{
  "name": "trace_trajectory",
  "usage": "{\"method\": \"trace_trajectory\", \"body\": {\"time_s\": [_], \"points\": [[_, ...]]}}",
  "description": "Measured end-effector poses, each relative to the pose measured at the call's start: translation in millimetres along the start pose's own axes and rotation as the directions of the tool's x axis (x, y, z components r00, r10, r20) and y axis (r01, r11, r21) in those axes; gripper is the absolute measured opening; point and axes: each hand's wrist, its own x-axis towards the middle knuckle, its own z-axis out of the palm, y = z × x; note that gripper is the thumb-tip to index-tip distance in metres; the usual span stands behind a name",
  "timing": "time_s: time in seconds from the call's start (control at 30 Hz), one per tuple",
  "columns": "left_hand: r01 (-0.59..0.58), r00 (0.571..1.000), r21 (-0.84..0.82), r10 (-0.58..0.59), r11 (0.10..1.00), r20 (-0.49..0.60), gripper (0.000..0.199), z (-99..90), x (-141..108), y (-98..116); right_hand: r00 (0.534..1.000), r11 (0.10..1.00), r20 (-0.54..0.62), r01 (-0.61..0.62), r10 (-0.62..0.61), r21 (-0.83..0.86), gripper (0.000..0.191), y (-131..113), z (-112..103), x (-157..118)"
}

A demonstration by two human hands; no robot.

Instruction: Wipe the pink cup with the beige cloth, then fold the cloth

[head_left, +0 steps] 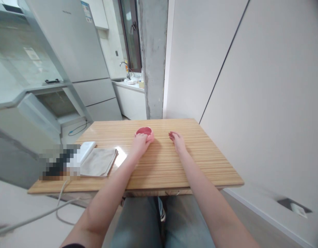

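Note:
A pink bowl [150, 137] stands upright on the wooden table [164, 168], a little left of the table's middle and toward its far side. My left hand [141, 142] grips the bowl's near rim, with its fingertips over the edge. To the right of the bowl and apart from it, my right hand [177, 138] is raised just over the table. Its fingers are apart and slightly bent, and nothing is in them.
On the table's left lie a folded grey cloth [98, 162], a white item [87, 150] and a pixelated dark object [59, 163]. A pale cable [61, 193] hangs off the near left edge. A white wall [226, 113] rises along the right.

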Motion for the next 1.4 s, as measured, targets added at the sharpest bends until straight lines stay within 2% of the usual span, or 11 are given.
{"method": "trace_trajectory", "body": {"time_s": [0.17,0.3,0.57,0.63,0.7,0.77,0.87,0.97,1.07,1.23,1.4], "points": [[-0.139,0.99,-0.094,0.14,0.986,0.004,0.024,22.9,0,48,0.981,0.978,0.159,0.133,-0.108,-0.157,0.028,9,0,1],[-0.205,0.978,-0.099,0.208,0.974,0.021,0.022,30.4,-3,56,0.962,0.948,0.237,0.193,-0.133,-0.251,0.036,10,-1,-3],[-0.215,0.973,-0.193,0.227,0.957,0.042,0.025,32.2,-6,60,0.963,0.935,0.239,0.197,-0.127,-0.296,0.025,0,1,-12],[-0.247,0.968,-0.271,0.248,0.93,-0.032,0.035,22.6,-10,50,0.965,0.937,0.232,0.191,-0.124,-0.294,0.024,-1,2,-13],[-0.197,0.977,-0.313,0.161,0.929,-0.137,0.043,4.5,-18,27,0.967,0.936,0.227,0.187,-0.12,-0.299,0.022,-1,3,-14],[0.03,0.974,-0.274,-0.09,0.961,-0.208,0.045,-19.6,-31,-8,0.97,0.935,0.209,0.184,-0.123,-0.303,0.02,0,4,-13],[0.419,0.895,-0.044,-0.42,0.907,-0.152,0.044,-53.0,-60,-67,0.973,0.945,0.197,0.171,-0.118,-0.278,0.023,2,4,-10],[0.549,0.836,0.244,-0.522,0.799,-0.169,0.038,-68.3,-90,-108,0.973,0.959,0.209,0.152,-0.102,-0.239,0.03,5,3,-7],[0.564,0.812,0.377,-0.577,0.735,-0.089,0.037,-65.7,-105,-120,0.974,0.966,0.21,0.132,-0.084,-0.222,0.032,7,2,-6],[0.546,0.818,0.35,-0.575,0.761,-0.025,0.045,-56.6,-101,-111,0.978,0.969,0.201,0.093,-0.046,-0.227,0.031,6,2,-7],[0.639,0.686,0.289,-0.698,0.713,0.207,0.076,-60.5,-88,-114,0.971,0.966,0.23,0.115,-0.061,-0.232,0.032,6,3,-7]]}}
